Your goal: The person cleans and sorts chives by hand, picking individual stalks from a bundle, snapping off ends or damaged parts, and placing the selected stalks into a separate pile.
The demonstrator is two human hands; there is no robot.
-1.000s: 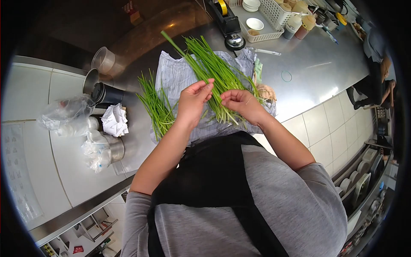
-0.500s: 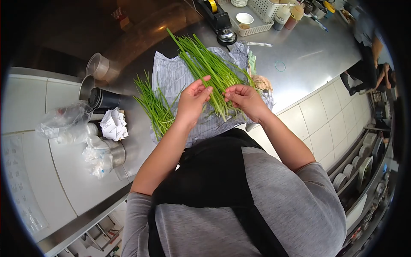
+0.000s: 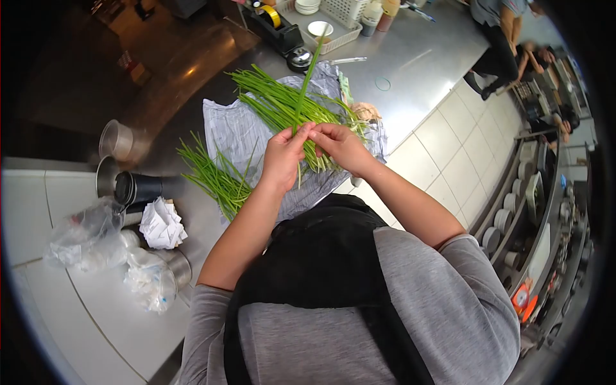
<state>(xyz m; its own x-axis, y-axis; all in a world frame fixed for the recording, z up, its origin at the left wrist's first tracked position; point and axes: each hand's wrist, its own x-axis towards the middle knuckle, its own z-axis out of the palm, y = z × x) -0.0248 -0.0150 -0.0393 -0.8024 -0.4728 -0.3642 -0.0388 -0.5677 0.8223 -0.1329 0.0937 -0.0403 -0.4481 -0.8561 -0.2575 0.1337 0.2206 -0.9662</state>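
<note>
Between the fingertips of my left hand (image 3: pixel 283 154) a long green chive stalk (image 3: pixel 307 83) is pinched, pointing up and away from me. My right hand (image 3: pixel 341 149) is closed in a pinch at the stalk's lower end, its fingertips touching those of the left. Just beyond and beneath them lies a large pile of chives (image 3: pixel 269 96), the pale root ends toward the right. A smaller heap of chives (image 3: pixel 215 176) rests left of my left hand. Both are on a crumpled, striped grey cloth (image 3: pixel 221 122).
The steel counter (image 3: pixel 420 61) carries a tape dispenser (image 3: pixel 273 29), a call bell (image 3: pixel 299 59), a pen (image 3: pixel 346 60) and a white basket (image 3: pixel 340 40). Cups (image 3: pixel 138 187), crumpled paper (image 3: pixel 162 223) and plastic bags (image 3: pixel 86 237) stand left. Another person (image 3: pixel 497 38) is at the far right.
My hands have come together, and a single stalk now stands raised between them. The camera view has turned, so the counter items appear shifted left.
</note>
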